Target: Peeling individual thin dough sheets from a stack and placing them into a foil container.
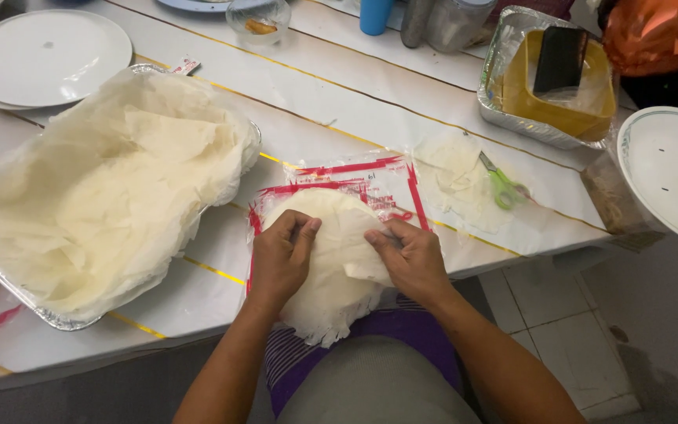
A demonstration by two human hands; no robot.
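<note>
1. The left hand (282,255) lay on a stack of thin round pastry sheets (325,267), its thumb and forefinger pinched on the top sheet near the upper edge.
2. The right hand (410,259) rested just beside it, fingers curled and pressed together, gripping a lifted, folded flap of the same top sheet.
3. The stack sat on its opened red-and-clear plastic wrapper (370,184) at the near edge of the white table (339,94), its frayed lower edge hanging over the person's lap.
4. To the left, close to the stack, a large foil tray (56,318) held a loose heap of separated sheets (103,188).
5. Green-handled scissors (502,185) lay on a scrap of pastry to the right, apart from the hands.
6. A white plate (45,59) stood at the far left; another plate (668,177) overhung the table's right side.
7. A smaller foil tray (504,98) at the far right held a yellow container (563,106).
</note>
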